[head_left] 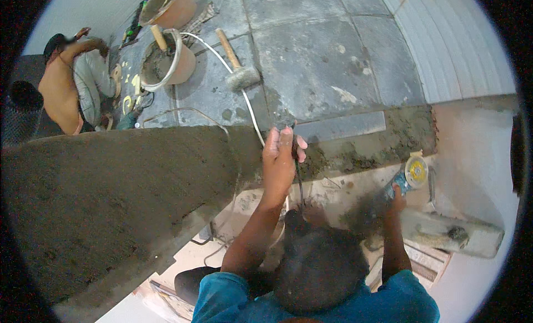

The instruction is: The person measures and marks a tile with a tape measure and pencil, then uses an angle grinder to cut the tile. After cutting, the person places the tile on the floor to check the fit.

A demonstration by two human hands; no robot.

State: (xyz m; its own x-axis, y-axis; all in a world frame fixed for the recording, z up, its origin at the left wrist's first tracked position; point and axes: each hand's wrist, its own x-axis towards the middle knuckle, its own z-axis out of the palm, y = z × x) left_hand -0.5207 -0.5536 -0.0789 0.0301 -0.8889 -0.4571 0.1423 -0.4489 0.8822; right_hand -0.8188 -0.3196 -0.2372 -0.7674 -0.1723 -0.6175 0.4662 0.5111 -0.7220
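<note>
The left hand [282,151] has its fingers curled, thumb uppermost; what lies inside, if anything, I cannot tell. A dark cord [300,184] leaves from beneath it at 6 o'clock. Touching or just beside it at 3 o'clock, a narrow grey tile strip [350,126] lies on mortar; its near end is hard to make out. Nearly 4 o'clock, the right hand [396,199] is wrapped around a blue grinder [401,181], its body partly covered and blurred, the yellow disc [416,169] near the wall [477,156]. A mallet [242,77] lies at 11 o'clock; from it, broad floor tiles [311,62] stretch to the ridged panel [444,56] at 2 o'clock. A bucket [186,64] stands at 10; the upper bucket [176,14] is cut off.
</note>
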